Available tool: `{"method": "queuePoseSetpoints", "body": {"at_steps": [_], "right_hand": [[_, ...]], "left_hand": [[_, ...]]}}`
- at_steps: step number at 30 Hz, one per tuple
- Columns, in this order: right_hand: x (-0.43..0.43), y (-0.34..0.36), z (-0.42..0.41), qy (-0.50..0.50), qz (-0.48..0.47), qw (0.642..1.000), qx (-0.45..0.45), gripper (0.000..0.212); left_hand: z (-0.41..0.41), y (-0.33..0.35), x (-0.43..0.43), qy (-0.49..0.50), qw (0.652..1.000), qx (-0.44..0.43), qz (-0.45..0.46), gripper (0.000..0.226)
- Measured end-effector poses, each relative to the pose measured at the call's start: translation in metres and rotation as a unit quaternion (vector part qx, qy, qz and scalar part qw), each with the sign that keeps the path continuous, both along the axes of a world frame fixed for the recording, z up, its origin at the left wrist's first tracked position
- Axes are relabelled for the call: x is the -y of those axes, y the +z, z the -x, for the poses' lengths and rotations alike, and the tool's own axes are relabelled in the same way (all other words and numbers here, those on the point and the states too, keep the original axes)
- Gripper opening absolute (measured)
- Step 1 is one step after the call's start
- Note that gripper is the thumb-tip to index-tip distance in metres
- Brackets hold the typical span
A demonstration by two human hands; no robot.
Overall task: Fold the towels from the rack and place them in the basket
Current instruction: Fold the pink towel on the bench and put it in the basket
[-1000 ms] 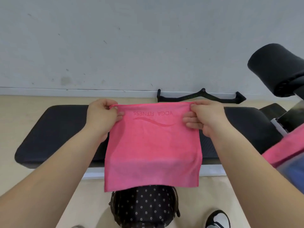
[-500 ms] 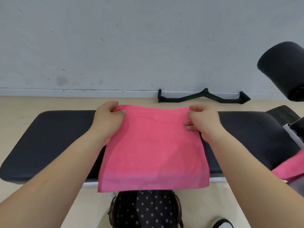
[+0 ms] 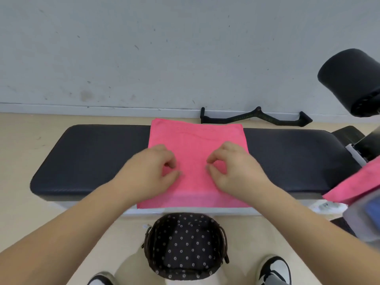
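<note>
Under the fingers of both hands: one pink towel, flat across the black desk. Far edge beyond the fingertips, reaching the desk's back edge. Near edge behind the wrists, hanging just over the front lip. Looks laid out this way for a firm, level surface under the next crease.

Left hand and right hand side by side over the middle of the cloth, a narrow strip of pink between them. Fingers of each loosely curled, thumb and forefinger tips slightly apart, tips touching or just above the cloth. Some blur, so contact not certain. No fold raised between any fingertips, so judged as gripping nothing. Reads as smoothing, or as settling for a hold near the centre line.

Behind the wrists, on the floor, directly below the towel's near edge: dark dotted basket, mouth up, no towel seen inside. Presumably parked there for a straight drop from the desk.

Well right of the right fingers: a second pink towel, draped over something mostly out of frame. Support not identifiable.

Stage, as a judgement: wider than the basket mouth as spread, so not yet ready for transfer. More folding needed first.
</note>
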State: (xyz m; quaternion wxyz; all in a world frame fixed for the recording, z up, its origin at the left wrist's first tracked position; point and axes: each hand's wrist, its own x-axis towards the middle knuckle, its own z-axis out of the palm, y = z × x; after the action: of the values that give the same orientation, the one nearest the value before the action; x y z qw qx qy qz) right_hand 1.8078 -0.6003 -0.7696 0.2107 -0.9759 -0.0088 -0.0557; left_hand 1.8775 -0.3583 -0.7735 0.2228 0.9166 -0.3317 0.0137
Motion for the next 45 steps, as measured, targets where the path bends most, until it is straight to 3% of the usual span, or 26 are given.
{"method": "queuePoseSetpoints", "body": {"at_steps": [2,4,6,8,12,16,19,22,25,27,29,31,34,37,40,45], "right_hand": [[-0.018,-0.012,0.021,0.05,0.024,0.997,-0.057,0.046],[-0.031,-0.031,0.041,0.073,0.114,0.989,-0.066,0.075],[-0.039,-0.048,0.053,0.071,0.196,0.977,-0.054,0.098],[-0.04,-0.059,0.057,0.061,0.224,0.972,-0.03,0.108],[-0.032,-0.058,0.058,0.076,0.213,0.974,-0.006,0.1],[-0.029,-0.052,0.062,0.082,0.159,0.981,0.072,0.083],[-0.027,-0.043,0.061,0.054,0.163,0.979,0.111,0.072],[-0.021,-0.026,0.063,0.016,0.204,0.978,0.043,0.056],[-0.007,-0.011,0.066,0.004,0.179,0.983,-0.036,0.058],[0.003,-0.004,0.069,-0.008,0.126,0.99,-0.062,0.059],[0.013,0.0,0.07,-0.009,0.077,0.995,-0.064,0.053],[0.025,0.006,0.068,-0.03,0.016,0.996,-0.084,0.04],[0.041,0.016,0.064,-0.087,-0.077,0.988,-0.106,0.023],[0.051,0.021,0.064,-0.142,-0.178,0.97,-0.09,0.018],[0.058,0.017,0.062,-0.185,-0.289,0.937,-0.07,0.018],[0.06,0.013,0.059,-0.185,-0.332,0.923,-0.061,0.022]], "left_hand": [[0.022,-0.015,0.001,-0.042,0.995,0.021,-0.085,0.064],[0.038,-0.036,-0.003,-0.055,0.98,0.07,-0.179,0.101],[0.044,-0.051,-0.008,-0.052,0.964,0.114,-0.234,0.116],[0.046,-0.055,-0.009,-0.053,0.961,0.147,-0.229,0.105],[0.054,-0.046,-0.013,-0.068,0.969,0.196,-0.135,0.047],[0.058,-0.029,-0.022,-0.008,0.979,0.202,-0.032,0.043],[0.051,-0.016,-0.025,0.036,0.972,0.226,-0.057,0.036],[0.044,-0.016,-0.033,0.061,0.967,0.217,-0.12,0.041],[0.04,-0.01,-0.043,0.072,0.975,0.169,-0.129,0.029],[0.037,-0.004,-0.048,0.096,0.989,0.083,-0.08,0.02],[0.038,0.002,-0.051,0.126,0.992,-0.026,0.008,0.026],[0.039,0.005,-0.051,0.156,0.973,-0.13,0.111,0.037],[0.038,0.008,-0.049,0.201,0.899,-0.279,0.27,0.036],[0.041,0.016,-0.045,0.218,0.882,-0.296,0.293,0.02],[0.042,0.021,-0.043,0.219,0.875,-0.311,0.299,0.026],[0.043,0.03,-0.045,0.199,0.87,-0.332,0.303,0.008]]}}
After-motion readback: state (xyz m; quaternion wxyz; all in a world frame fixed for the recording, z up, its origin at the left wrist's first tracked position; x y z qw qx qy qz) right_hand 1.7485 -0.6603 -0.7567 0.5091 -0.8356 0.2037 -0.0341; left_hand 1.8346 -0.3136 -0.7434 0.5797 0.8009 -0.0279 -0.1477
